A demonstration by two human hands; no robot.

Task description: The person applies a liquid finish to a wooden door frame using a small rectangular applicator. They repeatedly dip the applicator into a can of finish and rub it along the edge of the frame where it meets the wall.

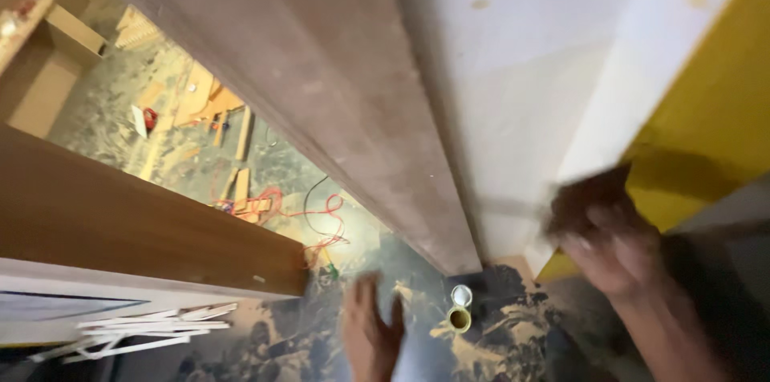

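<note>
White strips (148,330) are seen near left beside a brown panel (144,226); offcuts and red wire (317,218) litter the floor beyond. The left hand (370,334) is blurred, open, empty. A tall board (337,85) runs near to far. An open tin (459,318) stands at its foot, contents unclear. The right hand (613,242) grips a dark pad (585,198) against the white wall (521,69).
</note>
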